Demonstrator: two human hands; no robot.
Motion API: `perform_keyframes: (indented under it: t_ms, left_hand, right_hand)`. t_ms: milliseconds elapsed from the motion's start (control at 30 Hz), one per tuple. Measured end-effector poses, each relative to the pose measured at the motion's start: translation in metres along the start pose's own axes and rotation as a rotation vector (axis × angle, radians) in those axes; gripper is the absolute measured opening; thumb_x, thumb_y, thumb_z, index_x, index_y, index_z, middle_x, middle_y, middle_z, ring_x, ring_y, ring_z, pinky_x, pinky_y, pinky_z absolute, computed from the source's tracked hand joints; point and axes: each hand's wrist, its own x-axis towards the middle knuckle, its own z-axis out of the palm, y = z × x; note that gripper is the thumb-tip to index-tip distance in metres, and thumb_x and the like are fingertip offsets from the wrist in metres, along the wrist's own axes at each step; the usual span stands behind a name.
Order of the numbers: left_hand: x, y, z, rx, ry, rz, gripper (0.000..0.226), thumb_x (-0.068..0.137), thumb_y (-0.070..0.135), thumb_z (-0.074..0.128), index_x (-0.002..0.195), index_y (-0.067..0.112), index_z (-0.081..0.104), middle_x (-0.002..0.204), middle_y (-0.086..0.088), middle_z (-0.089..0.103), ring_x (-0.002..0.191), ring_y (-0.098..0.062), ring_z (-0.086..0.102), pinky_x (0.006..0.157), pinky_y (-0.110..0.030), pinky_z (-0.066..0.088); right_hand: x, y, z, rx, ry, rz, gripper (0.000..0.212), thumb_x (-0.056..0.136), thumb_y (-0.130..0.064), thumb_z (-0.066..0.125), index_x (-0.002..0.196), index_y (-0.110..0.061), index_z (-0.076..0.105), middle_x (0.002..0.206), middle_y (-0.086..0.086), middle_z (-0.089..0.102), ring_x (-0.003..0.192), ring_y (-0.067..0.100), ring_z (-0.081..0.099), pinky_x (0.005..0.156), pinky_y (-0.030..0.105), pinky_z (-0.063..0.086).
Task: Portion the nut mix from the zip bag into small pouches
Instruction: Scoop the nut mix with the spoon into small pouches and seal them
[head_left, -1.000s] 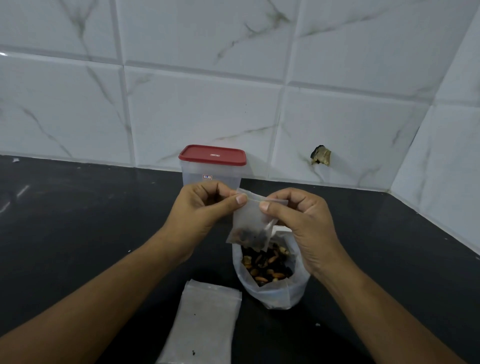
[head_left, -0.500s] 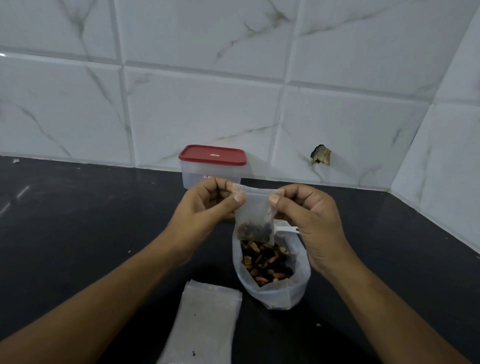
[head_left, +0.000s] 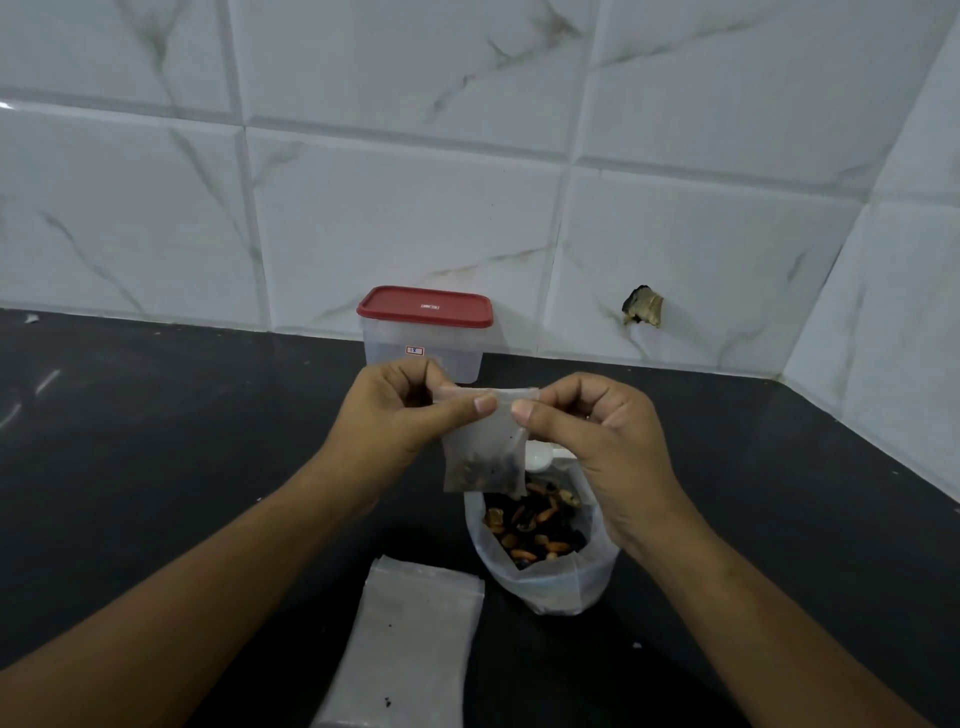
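A small translucent pouch (head_left: 483, 447) with a little dark nut mix in its bottom hangs upright above the counter. My left hand (head_left: 400, 410) pinches its top edge from the left, and my right hand (head_left: 602, 441) pinches the top from the right, thumbs almost meeting. Just below it stands the open zip bag (head_left: 545, 577) of nut mix, its rim rolled down, nuts showing inside. A white spoon (head_left: 545, 457) pokes out behind the pouch, partly hidden by my right hand.
A stack of flat pouches (head_left: 410, 644) lies on the black counter (head_left: 156, 441) in front of the zip bag. A clear box with a red lid (head_left: 426, 332) stands by the tiled wall behind my hands. The wall turns a corner at the right.
The pouch has swung from tilted to hanging upright, and my thumbs have slid closer together along its top edge. The zip bag and flat pouches stayed put.
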Motion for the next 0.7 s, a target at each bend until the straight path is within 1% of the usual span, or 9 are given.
perform_keyframes:
  t_ms: [133,233,367,467,500,600,633,700]
  left_hand:
    - [-0.0014,-0.001,-0.0006,-0.051,-0.008,-0.021,0.015,0.078,0.018,0.076,0.081,0.004,0.071,0.082,-0.004,0.075,0.082,-0.015,0.072,0.069,-0.024,0.058]
    - [-0.0033,-0.0021,0.0018,-0.068,-0.037,-0.021,0.008,0.082,0.016,0.073,0.084,0.009,0.074,0.085,-0.005,0.076,0.082,-0.015,0.073,0.071,-0.023,0.058]
    - [-0.004,-0.0039,0.0031,-0.04,-0.052,-0.006,0.01,0.086,0.014,0.071,0.089,0.006,0.074,0.088,-0.007,0.076,0.084,-0.015,0.073,0.07,-0.022,0.057]
    - [-0.0048,-0.0044,0.0042,-0.041,-0.08,0.0,0.018,0.086,0.015,0.07,0.097,0.001,0.073,0.096,-0.011,0.076,0.093,-0.023,0.074,0.077,-0.027,0.059]
    - [-0.0058,-0.0048,0.0051,-0.036,-0.099,0.0,0.02,0.086,0.016,0.07,0.099,0.001,0.073,0.097,-0.013,0.076,0.096,-0.025,0.074,0.08,-0.03,0.06]
    - [-0.007,-0.0045,0.0062,-0.028,-0.116,-0.01,0.019,0.086,0.017,0.069,0.096,0.001,0.072,0.096,-0.013,0.076,0.095,-0.025,0.074,0.081,-0.031,0.061]
    - [-0.0064,-0.0046,0.0053,-0.038,-0.105,-0.015,0.019,0.086,0.018,0.069,0.095,0.001,0.072,0.095,-0.012,0.076,0.094,-0.024,0.074,0.08,-0.03,0.061]
    - [-0.0045,-0.0063,0.002,-0.054,-0.07,-0.02,0.021,0.087,0.017,0.069,0.095,-0.002,0.07,0.094,-0.012,0.076,0.092,-0.022,0.073,0.079,-0.03,0.061]
  right_hand:
    - [0.0004,0.001,-0.0033,0.062,0.01,0.021,0.003,0.092,-0.004,0.074,0.091,-0.005,0.072,0.08,0.006,0.073,0.075,0.017,0.069,0.073,0.028,0.061]
    - [0.0006,0.0039,-0.0045,0.013,-0.021,0.019,0.001,0.096,-0.007,0.07,0.096,-0.008,0.07,0.086,0.004,0.073,0.083,0.016,0.07,0.08,0.033,0.061]
    - [-0.0006,0.0069,-0.0009,-0.061,-0.07,0.005,0.003,0.095,-0.009,0.072,0.093,-0.008,0.071,0.085,0.006,0.072,0.084,0.019,0.071,0.081,0.039,0.06]
    - [-0.0014,0.0065,-0.0012,-0.055,-0.069,-0.034,0.006,0.096,-0.007,0.071,0.092,-0.003,0.071,0.086,0.016,0.071,0.083,0.022,0.069,0.082,0.041,0.06]
    - [-0.0022,0.0064,-0.0009,-0.063,-0.078,-0.038,0.005,0.096,-0.007,0.071,0.092,-0.003,0.072,0.087,0.017,0.072,0.084,0.023,0.07,0.083,0.04,0.06]
    - [-0.0037,0.0053,0.001,-0.059,-0.101,-0.014,0.003,0.095,-0.009,0.072,0.094,-0.008,0.075,0.09,0.012,0.076,0.089,0.024,0.074,0.083,0.035,0.062]
    - [-0.0034,0.0052,0.0017,-0.034,-0.095,0.004,0.004,0.094,-0.009,0.073,0.094,-0.011,0.076,0.091,0.01,0.077,0.091,0.024,0.075,0.084,0.035,0.062]
    - [-0.0022,0.0056,0.0015,0.025,-0.07,0.039,0.012,0.093,-0.009,0.074,0.09,-0.019,0.078,0.092,0.009,0.077,0.091,0.025,0.076,0.085,0.04,0.062]
